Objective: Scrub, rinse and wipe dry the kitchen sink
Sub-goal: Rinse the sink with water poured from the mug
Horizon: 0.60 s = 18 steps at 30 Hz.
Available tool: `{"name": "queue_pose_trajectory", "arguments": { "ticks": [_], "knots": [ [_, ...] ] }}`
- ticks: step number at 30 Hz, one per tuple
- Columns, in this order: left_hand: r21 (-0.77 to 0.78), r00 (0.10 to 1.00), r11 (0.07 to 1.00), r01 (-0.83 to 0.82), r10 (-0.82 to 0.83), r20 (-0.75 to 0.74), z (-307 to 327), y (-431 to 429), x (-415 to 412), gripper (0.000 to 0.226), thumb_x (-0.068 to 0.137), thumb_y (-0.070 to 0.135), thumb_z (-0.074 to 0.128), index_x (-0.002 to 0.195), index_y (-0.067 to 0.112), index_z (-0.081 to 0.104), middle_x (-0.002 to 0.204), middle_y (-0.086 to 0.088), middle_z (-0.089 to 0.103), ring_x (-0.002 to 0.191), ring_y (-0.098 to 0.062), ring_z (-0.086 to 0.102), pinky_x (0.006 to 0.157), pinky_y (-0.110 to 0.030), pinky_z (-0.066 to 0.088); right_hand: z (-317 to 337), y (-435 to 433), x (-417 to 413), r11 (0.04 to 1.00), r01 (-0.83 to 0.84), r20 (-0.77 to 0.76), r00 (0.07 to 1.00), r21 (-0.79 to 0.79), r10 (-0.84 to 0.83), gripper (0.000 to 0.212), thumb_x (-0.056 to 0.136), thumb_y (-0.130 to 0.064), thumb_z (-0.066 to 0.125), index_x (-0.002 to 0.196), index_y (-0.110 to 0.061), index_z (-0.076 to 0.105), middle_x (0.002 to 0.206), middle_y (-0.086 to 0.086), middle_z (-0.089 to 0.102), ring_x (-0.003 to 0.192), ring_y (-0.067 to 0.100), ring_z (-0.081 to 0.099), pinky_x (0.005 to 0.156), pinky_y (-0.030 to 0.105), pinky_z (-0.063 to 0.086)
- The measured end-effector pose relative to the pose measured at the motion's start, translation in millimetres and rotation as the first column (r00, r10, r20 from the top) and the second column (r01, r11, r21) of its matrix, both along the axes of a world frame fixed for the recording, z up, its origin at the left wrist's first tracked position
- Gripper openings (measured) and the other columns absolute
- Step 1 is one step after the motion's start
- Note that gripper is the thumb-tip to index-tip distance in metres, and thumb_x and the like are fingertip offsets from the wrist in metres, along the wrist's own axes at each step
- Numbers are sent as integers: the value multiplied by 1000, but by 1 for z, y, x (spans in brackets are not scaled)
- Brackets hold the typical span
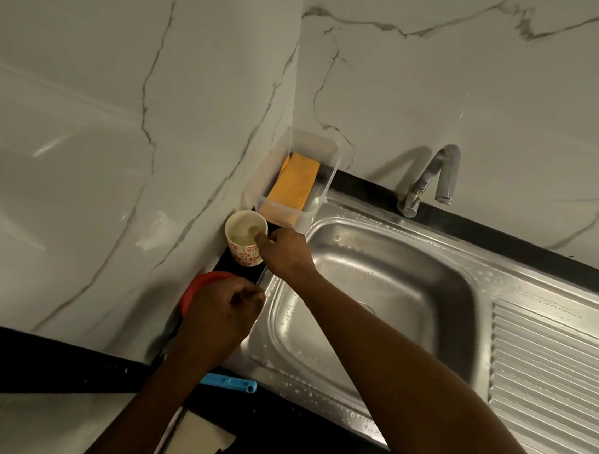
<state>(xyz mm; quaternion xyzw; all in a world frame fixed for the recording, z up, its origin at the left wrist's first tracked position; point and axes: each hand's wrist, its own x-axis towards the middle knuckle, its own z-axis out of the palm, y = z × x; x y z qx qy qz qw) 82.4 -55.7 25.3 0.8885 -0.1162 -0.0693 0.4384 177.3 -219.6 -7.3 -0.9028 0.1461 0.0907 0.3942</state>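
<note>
The steel sink (388,284) has a wet basin with drops of water on its rim, and the tap (440,175) stands behind it. Left of the basin, a white cup with a red pattern (243,237) holds pale liquid. My right hand (282,252) reaches across the basin, its fingertips at the cup's rim and dipping inside. My left hand (224,309) rests closed over a red round object (203,283) on the dark counter; most of that object is hidden under the hand.
A clear plastic box (317,147) holding an orange cloth (295,180) sits in the corner behind the cup. A ribbed drainboard (552,371) lies right of the basin. A blue plastic piece (230,383) lies at the counter's front edge. Marble walls enclose the corner.
</note>
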Motion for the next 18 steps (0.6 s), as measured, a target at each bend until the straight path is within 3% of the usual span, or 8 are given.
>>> {"name": "queue_pose_trajectory", "arguments": {
  "ticks": [5,8,11,15,18],
  "knots": [
    [-1,1000,1000,-28,28,0,11,-19,4,4,95,29,74,93,30,78,79,18,74,78,1,70,66,-8,48,-2,-26,-31,998,33,-40,999,62,-30,49,99,-43,54,67,-7,61,65,7,61,57,17,54,54,30,40],
    [8,1000,1000,-10,10,-8,12,-36,10,6,95,40,72,94,35,76,83,20,75,79,-1,71,69,-20,54,4,-58,-62,989,101,-68,993,104,-94,50,96,-42,54,71,0,65,71,16,69,57,19,56,55,34,44],
    [-56,999,998,32,-34,-29,11,-63,15,6,96,26,73,93,30,76,85,16,74,83,-2,69,68,-11,49,9,-95,-92,977,193,-66,980,95,-187,49,91,-43,54,70,1,65,72,17,70,59,25,58,60,42,51],
    [-133,993,984,120,-120,13,2,-106,34,9,94,18,74,86,22,76,80,13,73,80,-10,70,70,-18,53,19,-144,-126,939,333,-27,943,82,-332,43,95,-38,60,60,-13,65,59,1,68,56,18,61,55,33,45],
    [-117,986,979,165,-163,24,-6,-142,55,7,94,24,74,87,26,76,79,14,74,77,-7,70,73,-27,57,25,-173,-144,907,409,18,911,96,-413,42,96,-36,59,63,-14,70,61,-4,71,61,13,68,63,33,52]
  ]
}}
